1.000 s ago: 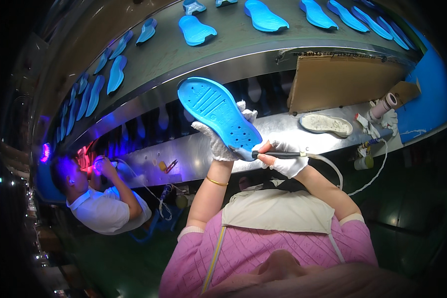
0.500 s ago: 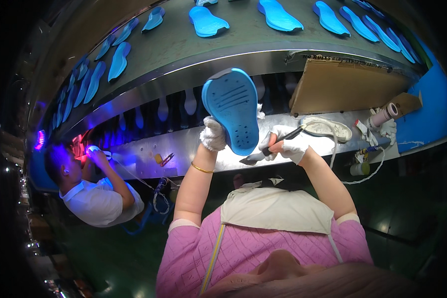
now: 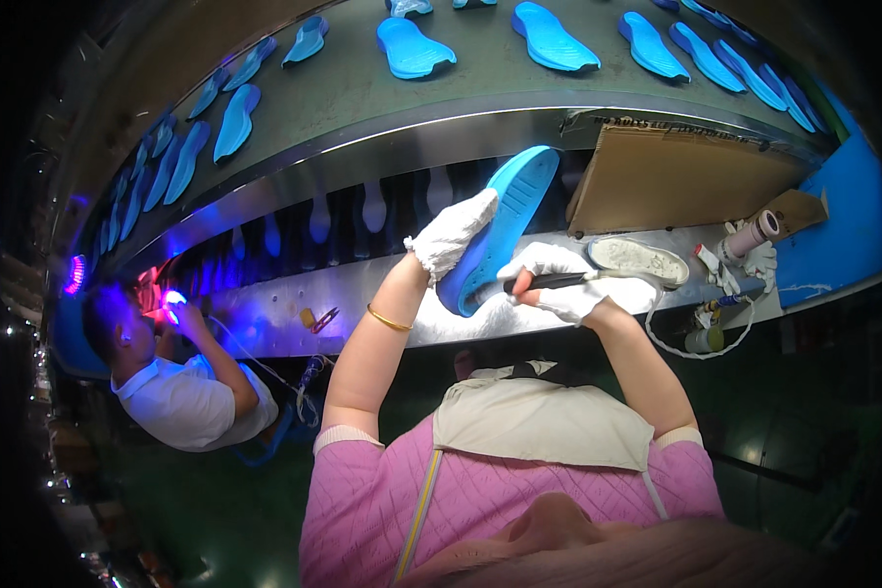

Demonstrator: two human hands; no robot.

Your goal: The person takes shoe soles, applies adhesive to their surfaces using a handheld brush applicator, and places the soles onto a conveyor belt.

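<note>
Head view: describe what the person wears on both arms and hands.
Both the left hand and the right hand wear white fabric gloves that end at the wrist. The left wrist carries a thin gold bangle. The forearms are bare; short pink quilted sleeves with paler ribbed cuffs end above the elbows.

Matt blue foam sole [image 3: 505, 220], white cloth gloves [image 3: 453, 233], glossy steel ledge [image 3: 284, 304].

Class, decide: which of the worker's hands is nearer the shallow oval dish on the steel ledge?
Right. The right hand, holding a brush, sits just left of the dish; the left hand grips the blue sole farther left.
</note>
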